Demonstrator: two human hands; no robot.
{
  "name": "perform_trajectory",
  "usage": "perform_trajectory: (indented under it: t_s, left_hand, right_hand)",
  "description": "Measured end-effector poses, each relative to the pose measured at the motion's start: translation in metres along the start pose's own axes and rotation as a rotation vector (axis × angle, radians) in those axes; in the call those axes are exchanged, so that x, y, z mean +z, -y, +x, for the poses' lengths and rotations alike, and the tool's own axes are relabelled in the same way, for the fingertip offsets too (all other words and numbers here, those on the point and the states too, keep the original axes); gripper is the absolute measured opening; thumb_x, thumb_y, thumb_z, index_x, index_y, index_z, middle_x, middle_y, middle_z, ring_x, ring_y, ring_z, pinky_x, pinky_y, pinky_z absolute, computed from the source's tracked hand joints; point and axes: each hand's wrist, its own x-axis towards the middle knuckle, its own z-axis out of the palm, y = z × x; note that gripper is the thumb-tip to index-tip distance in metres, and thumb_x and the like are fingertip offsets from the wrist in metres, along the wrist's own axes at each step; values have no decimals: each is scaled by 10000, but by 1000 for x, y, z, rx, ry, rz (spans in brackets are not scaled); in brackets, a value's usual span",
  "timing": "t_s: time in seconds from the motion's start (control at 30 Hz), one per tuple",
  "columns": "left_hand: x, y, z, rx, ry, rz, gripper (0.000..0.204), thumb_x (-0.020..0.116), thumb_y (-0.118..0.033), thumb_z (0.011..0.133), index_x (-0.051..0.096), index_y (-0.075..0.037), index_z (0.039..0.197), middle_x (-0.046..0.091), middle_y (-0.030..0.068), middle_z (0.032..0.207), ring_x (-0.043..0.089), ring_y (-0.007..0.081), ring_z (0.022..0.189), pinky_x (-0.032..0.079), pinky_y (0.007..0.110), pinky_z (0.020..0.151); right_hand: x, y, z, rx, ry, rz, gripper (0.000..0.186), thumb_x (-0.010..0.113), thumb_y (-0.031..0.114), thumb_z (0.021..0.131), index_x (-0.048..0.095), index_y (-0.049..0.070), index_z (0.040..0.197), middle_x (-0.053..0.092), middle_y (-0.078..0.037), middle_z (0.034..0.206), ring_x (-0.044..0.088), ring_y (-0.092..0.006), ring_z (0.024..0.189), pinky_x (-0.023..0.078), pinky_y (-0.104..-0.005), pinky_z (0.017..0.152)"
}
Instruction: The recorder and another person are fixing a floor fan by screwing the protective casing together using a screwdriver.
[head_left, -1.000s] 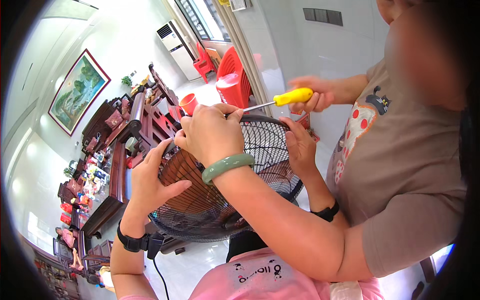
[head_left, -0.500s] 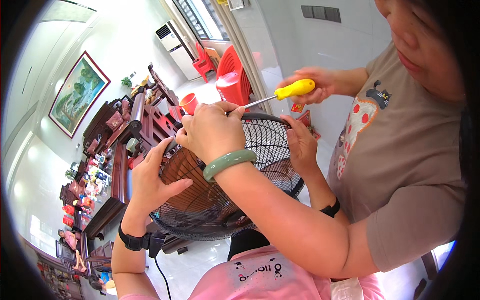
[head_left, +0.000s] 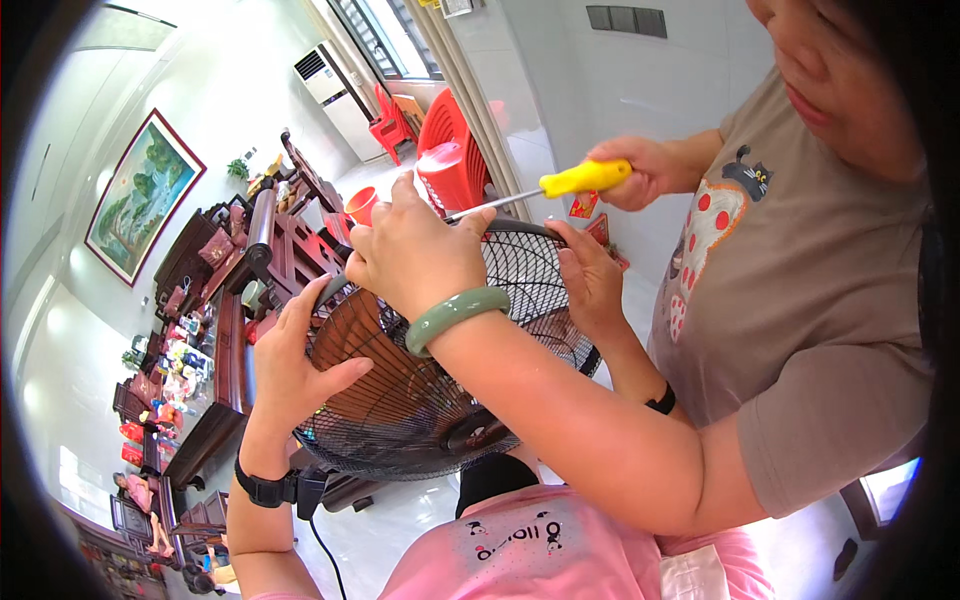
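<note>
A black wire fan guard is held up before me. My left hand grips its left rim with fingertips, thumb spread over the mesh; my right hand grips the right rim. Between them, a co-worker's left hand, wearing a green bangle, is at the top rim, some fingers raised. The co-worker's right hand holds a yellow-handled screwdriver; its shaft runs to the rim, where the other hand partly hides the tip.
The co-worker stands close on my right, forearm across my body. Beyond are dark carved furniture, a cluttered table, a red bucket, stacked red chairs, and seated people at lower left. A black cable hangs from my left wrist device.
The co-worker's fingers at the top rim have lifted, and their screwdriver hand has shifted a little. My hands stay on the rim, slightly displaced leftward in view.
</note>
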Motion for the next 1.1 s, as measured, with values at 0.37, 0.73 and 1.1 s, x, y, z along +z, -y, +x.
perform_trajectory:
  t_s: [0.37, 0.73, 1.1]
  left_hand:
    - [-6, -6, 2, -41, -1, -21, 941, 905, -427, 652, 527, -56, 1431, 691, 183, 1213, 699, 369, 1067, 552, 406, 861]
    - [-26, -25, 0, -28, -4, -48, 930, 908, -463, 664, 547, -47, 1413, 700, 168, 1205, 717, 349, 1022, 563, 393, 845]
    - [-38, -21, -6, 37, -26, -21, 945, 904, -514, 665, 548, -45, 1404, 699, 176, 1205, 720, 347, 1022, 570, 401, 847]
  right_hand:
    - [-33, 46, -4, 348, -22, 148, 416, 576, 276, 1018, 592, 121, 1404, 657, -184, 1297, 615, -296, 1218, 560, -448, 984]
    - [-30, 61, -6, 375, -305, 442, 322, 739, 253, 928, 693, 106, 1212, 626, -85, 1219, 590, -213, 1218, 369, -359, 1151]
    - [-62, 53, -18, 374, -119, -199, 283, 669, 383, 949, 740, 145, 1085, 661, -62, 1115, 568, -213, 1188, 328, -506, 1106]
